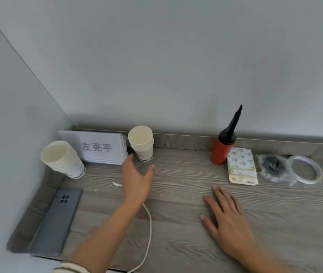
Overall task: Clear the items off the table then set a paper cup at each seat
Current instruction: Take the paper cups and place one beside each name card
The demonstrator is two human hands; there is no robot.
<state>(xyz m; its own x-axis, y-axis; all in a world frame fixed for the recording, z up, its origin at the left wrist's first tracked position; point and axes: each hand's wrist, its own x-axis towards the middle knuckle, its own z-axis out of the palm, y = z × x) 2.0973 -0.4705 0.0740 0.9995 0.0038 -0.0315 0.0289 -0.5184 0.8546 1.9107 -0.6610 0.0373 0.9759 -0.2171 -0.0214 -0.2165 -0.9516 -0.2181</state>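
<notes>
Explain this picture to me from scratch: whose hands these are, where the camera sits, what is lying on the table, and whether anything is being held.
There is no machine here. A person wears one wide-angle camera on the head, looking forward and down, so you see their own two bare arms.

The left hand is open, reaching toward a stack of paper cups by the wall. The right hand lies flat on the wooden table. Neither holds anything.

On the table: a second cup stack, leaning, in the left corner; white name cards between the stacks; a grey phone; a white cable; a red and black hand pump; a tissue packet; a plastic bag of dark items; a tape roll.
</notes>
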